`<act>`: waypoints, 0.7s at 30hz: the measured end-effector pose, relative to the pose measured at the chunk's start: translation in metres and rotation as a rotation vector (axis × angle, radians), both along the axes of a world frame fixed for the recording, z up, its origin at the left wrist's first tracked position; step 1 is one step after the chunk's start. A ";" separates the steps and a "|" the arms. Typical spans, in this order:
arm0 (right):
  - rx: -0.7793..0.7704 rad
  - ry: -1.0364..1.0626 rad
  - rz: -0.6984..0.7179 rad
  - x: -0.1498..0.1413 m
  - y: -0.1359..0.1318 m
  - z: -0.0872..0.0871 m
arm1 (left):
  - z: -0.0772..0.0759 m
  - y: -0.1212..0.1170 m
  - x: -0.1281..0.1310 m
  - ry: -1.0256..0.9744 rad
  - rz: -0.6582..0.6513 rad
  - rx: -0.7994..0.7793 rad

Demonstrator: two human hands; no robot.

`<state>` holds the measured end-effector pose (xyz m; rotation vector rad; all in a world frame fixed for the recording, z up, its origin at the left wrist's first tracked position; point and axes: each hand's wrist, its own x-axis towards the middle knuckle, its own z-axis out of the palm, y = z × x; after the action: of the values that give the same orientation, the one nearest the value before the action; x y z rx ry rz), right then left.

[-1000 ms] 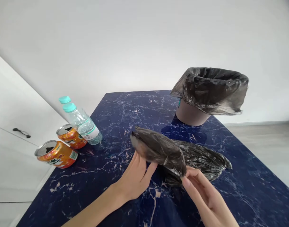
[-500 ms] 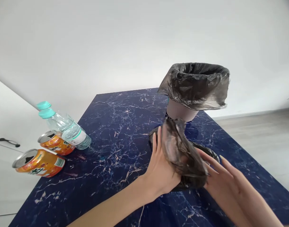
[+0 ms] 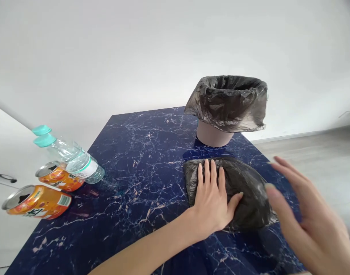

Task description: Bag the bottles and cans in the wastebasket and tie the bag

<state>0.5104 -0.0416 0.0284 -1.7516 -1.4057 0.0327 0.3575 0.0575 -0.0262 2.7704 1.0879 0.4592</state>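
Note:
A folded black plastic bag (image 3: pixel 246 191) lies flat on the dark blue marbled table (image 3: pixel 146 152). My left hand (image 3: pixel 213 202) rests palm down on the bag's left part, fingers stretched out and together. My right hand (image 3: pixel 309 221) hovers just right of the bag, lifted off it, fingers spread and holding nothing. Behind the bag stands a small pink bin (image 3: pixel 212 135) lined with another black bag (image 3: pixel 228 101), its rim folded over the outside.
At the table's left edge lie two clear water bottles (image 3: pixel 71 158) with teal caps and two opened orange drink cans (image 3: pixel 39 200), all on their sides. A white cabinet with a dark handle (image 3: pixel 3 177) is at far left. Grey floor shows at right.
The bag was folded over from left to right and pressed flat on the table. My left hand went from gripping it to lying flat on it; my right hand let go and drew back.

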 end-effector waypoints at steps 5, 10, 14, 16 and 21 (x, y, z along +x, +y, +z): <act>-0.095 -0.216 0.332 -0.031 0.016 -0.019 | -0.013 -0.004 0.003 0.075 -0.019 0.023; -0.166 -0.309 0.436 -0.044 0.032 -0.035 | 0.013 -0.004 -0.021 0.127 -0.131 -0.005; -0.242 -0.267 0.403 -0.045 0.037 -0.043 | 0.040 0.006 -0.066 0.048 -0.188 -0.020; -0.289 -0.301 0.344 -0.047 0.039 -0.051 | 0.045 0.018 -0.092 -0.039 -0.189 0.023; -0.388 -0.416 0.193 -0.055 0.047 -0.078 | 0.030 0.052 -0.149 -0.342 -0.024 0.066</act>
<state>0.4553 0.0055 -0.0496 -2.0060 -1.9746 0.0494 0.2087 0.1091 0.0034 2.6192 0.9717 0.9392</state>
